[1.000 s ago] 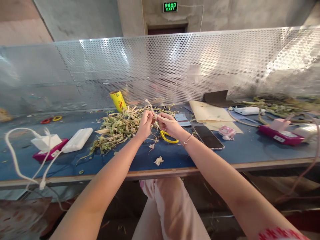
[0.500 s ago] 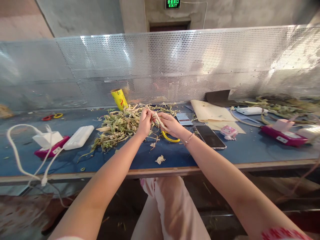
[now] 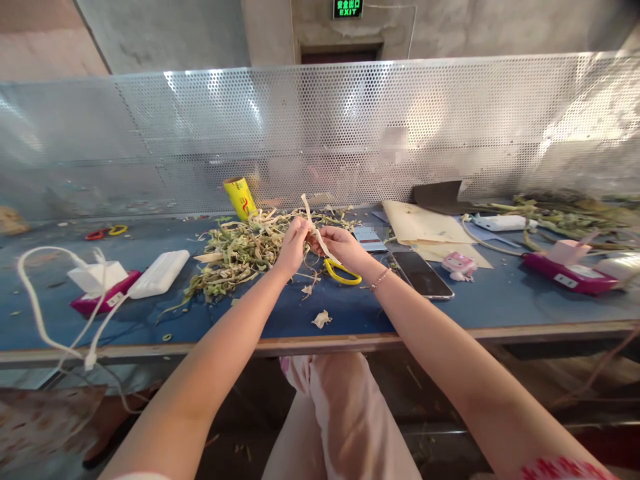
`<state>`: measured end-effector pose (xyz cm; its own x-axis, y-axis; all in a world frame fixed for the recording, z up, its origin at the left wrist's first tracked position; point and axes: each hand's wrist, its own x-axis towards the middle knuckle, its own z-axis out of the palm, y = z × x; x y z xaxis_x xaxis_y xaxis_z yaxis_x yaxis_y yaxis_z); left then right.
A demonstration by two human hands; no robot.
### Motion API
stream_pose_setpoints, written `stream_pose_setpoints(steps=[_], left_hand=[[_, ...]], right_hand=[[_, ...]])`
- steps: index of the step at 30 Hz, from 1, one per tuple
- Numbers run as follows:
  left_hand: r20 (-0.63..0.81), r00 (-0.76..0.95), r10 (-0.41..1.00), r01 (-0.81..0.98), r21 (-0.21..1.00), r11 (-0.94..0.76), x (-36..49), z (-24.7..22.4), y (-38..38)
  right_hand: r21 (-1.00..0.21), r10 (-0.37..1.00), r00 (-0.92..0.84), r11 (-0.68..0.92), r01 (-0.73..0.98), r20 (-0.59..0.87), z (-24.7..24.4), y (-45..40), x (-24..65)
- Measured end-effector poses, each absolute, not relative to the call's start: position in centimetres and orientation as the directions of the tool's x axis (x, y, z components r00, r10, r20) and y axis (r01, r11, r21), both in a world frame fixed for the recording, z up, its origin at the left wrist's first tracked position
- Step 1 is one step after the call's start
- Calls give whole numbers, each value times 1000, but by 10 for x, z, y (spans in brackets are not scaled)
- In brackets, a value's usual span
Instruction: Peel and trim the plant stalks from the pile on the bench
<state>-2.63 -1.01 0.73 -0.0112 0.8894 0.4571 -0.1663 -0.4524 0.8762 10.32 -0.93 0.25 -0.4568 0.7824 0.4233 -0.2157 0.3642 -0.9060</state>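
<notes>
Between my two hands is a pale, dry plant strip [image 3: 325,245], its upper end pointing up above my fingers and its lower end slanting down to the right. My left hand [image 3: 294,245] is closed on it, beside a heap of dried, greenish stalks and leaves [image 3: 235,250]. My right hand [image 3: 341,245] pinches the same strip from the other side, just above the yellow handles of scissors [image 3: 343,272]. The scissors' blades are hidden.
Behind the heap a yellow tube [image 3: 240,198] leans. Right of my hands lie a phone [image 3: 423,273], a pink toy [image 3: 459,265], brown paper [image 3: 420,223] and a magenta power strip [image 3: 570,273]. Left are a white power bank [image 3: 159,274], cables and red-and-yellow scissors [image 3: 117,230].
The pale strip now stands up above my fingers, where before it lay low between them. My hands have shifted slightly, and more of the yellow scissor handles shows.
</notes>
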Motion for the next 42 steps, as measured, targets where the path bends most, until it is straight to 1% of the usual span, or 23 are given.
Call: stream_pose_setpoints(steps=[3,5,7,9,11,13,15,17,20,24,29,32,37,42], left_hand=[[530,35,847,-34,848,-529,-29,13,-11],[548,3,837,82,834,-546,-31,16,-11],[585,-30,811,210,796,-567,-33,19,-11],[642,-18,766,356,720,-596,-36,22,-12],[680,56,731,511,609,-606,-38,24,-15],[668,152,729,635,499,-590,-40,25,-18],[626,214,750,701,436,-564,-40,26,-21],[585,224,780,721,439,-536,-39,25,-23],[559,171,812,727,484,-486,-34,23,-23],[584,65,809,745,512,-428,-27,17,-22],[597,-79,798,694,608,-386,-23,10,-17],[609,-115,785,663,635,-396,-23,9,-13],[576,-84,813,620,669,-410,-26,11,-11],[585,-76,808,579,685,-442,-28,13,-13]], right_hand=[[-847,745,-450,528,-52,492,1,-5,105],[-771,711,-446,633,71,543,1,-4,106],[-694,674,-442,705,147,592,0,-4,107],[-627,641,-448,752,206,623,-1,-5,108],[-537,609,-452,792,292,652,-2,-5,108],[-424,572,-454,817,391,684,-2,-7,109],[-323,540,-451,820,472,711,-2,-8,109],[-272,529,-455,812,516,716,-2,-9,109],[-243,547,-465,789,565,696,-2,-9,107],[-190,574,-491,755,628,655,-2,-12,102],[-149,580,-522,746,649,626,-4,-16,94],[-163,554,-521,770,616,650,-9,-14,91],[-191,470,-542,850,491,697,-14,-6,93],[-326,484,-522,871,368,703,-8,-7,101]])
